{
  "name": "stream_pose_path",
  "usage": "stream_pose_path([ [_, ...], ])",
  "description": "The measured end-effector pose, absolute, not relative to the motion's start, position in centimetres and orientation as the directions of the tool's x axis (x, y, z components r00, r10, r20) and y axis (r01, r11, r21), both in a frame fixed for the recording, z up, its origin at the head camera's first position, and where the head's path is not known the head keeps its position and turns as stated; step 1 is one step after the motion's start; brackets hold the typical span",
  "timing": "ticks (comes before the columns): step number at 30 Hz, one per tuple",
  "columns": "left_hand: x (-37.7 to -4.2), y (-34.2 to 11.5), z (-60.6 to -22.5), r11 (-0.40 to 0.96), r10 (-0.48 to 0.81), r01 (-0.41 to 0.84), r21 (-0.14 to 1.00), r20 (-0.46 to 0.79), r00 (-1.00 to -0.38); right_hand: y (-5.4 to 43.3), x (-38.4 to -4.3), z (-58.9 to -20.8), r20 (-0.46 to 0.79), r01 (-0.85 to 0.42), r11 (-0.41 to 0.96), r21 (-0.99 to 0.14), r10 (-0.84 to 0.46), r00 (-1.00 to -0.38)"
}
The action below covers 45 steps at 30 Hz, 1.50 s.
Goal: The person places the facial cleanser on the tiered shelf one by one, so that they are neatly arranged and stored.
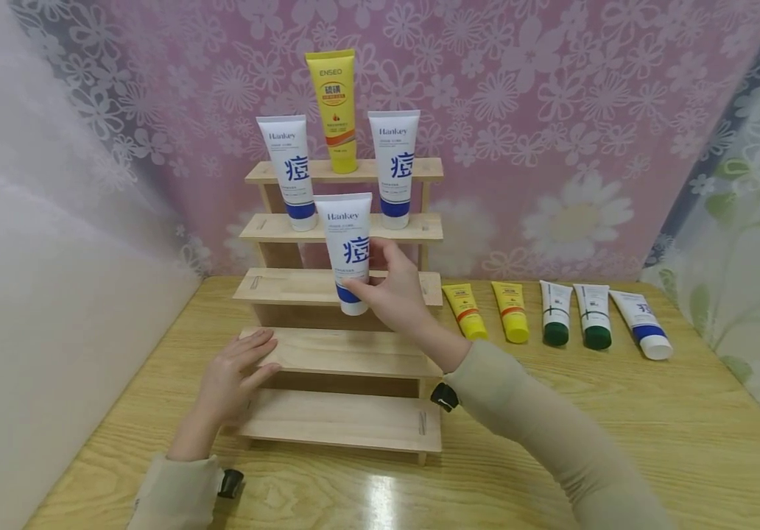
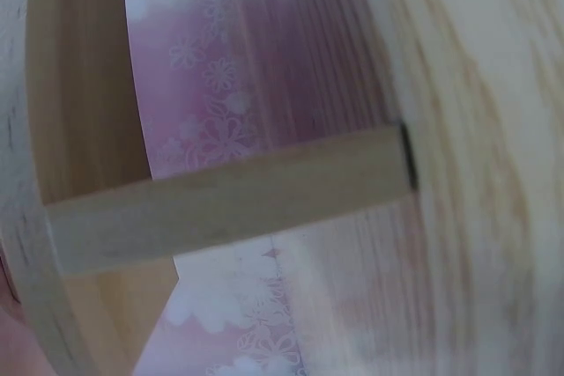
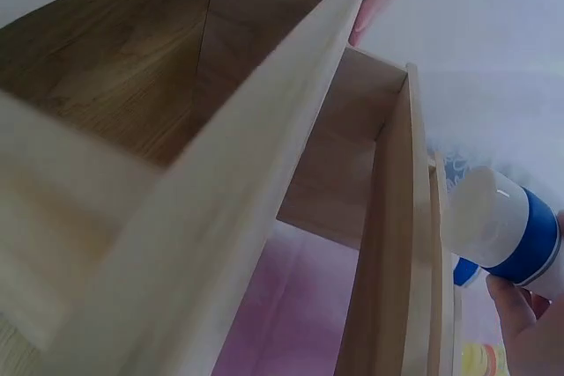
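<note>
My right hand [image 1: 396,291] pinches a white squeeze tube [image 1: 336,235] with a blue band and blue lettering, thumb in front. The tube hangs cap down before the third tier of a stepped wooden display rack [image 1: 353,353], apart from the board. Its white cap [image 3: 471,213] shows in the right wrist view. My left hand [image 1: 230,375] rests on the left end of the rack's second-lowest tier. On the top tier stands a yellow tube [image 1: 335,110]. One tier lower stand two similar white tubes, a left one [image 1: 289,173] and a right one [image 1: 395,169].
Right of the rack, two yellow tubes [image 1: 465,313], two green-capped white tubes [image 1: 555,313] and a blue-banded white tube [image 1: 643,325] lie on the wood-grain table [image 1: 552,412]. A pink flowered cloth [image 1: 519,147] hangs behind. A pale wall [image 1: 75,258] borders the left side.
</note>
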<state>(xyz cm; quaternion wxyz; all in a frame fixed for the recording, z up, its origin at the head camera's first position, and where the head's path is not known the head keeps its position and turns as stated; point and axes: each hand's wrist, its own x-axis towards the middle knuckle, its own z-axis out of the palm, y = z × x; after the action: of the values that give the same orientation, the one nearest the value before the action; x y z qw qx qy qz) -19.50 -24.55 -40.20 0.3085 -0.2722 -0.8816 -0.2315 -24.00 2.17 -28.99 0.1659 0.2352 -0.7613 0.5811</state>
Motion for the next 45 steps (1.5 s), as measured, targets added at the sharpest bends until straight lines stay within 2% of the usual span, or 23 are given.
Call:
stream_pose_path([
  [9, -19.6, -24.6, -40.2, 0.747, 0.334, 0.617, 0.246, 0.663, -0.670, -1.2, -25.7, -28.9, 0.549, -0.572, 0.179, -0.801, -0.163, -0.820],
  [21, -19.7, -24.6, -40.4, 0.755, 0.339, 0.609, 0.245, 0.649, -0.681, -4.2, -27.2, -28.7, 0.532, -0.550, 0.232, -0.802, -0.141, -0.835],
  [45, -19.8, -24.8, -40.5, 0.747, 0.329, 0.614, 0.253, 0.662, -0.673, -6.5, -28.3, -28.0, 0.466, -0.511, 0.313, -0.801, -0.212, -0.859],
])
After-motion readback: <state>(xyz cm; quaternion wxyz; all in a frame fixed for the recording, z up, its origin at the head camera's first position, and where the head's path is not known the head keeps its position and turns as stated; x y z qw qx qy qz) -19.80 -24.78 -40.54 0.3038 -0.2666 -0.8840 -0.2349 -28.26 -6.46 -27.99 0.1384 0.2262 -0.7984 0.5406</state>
